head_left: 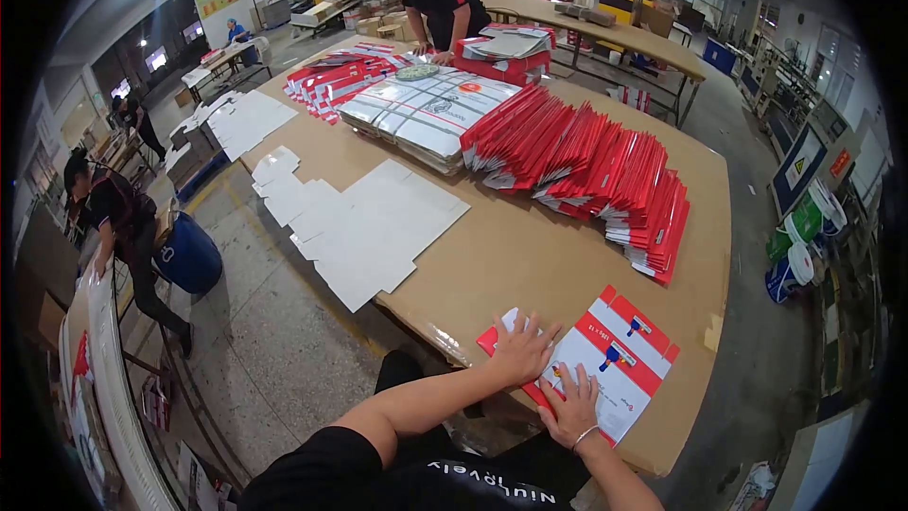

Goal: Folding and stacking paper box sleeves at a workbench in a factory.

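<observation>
A flat red-and-white printed carton blank (632,380) lies at the near edge of the table, small blue pictures on its panels. Pressing on its left part is my left hand (518,352), fingers spread and palm down. My right hand (573,409) rests just to the right and nearer to me, also with fingers apart on the card. Part of the blank under both hands is hidden. Beyond it, a long row of folded red-and-white cartons (591,166) leans in overlapping layers. To the left, plain white unfolded blanks (378,227) overhang the table's left edge.
The brown table (511,255) carries a strapped white bundle (426,109) and more red-and-white cartons (340,76) farther back. A co-worker (440,0) leans on the far end. Another person (118,218) stands left beside a blue barrel (194,254). Buckets (790,270) stand at the right.
</observation>
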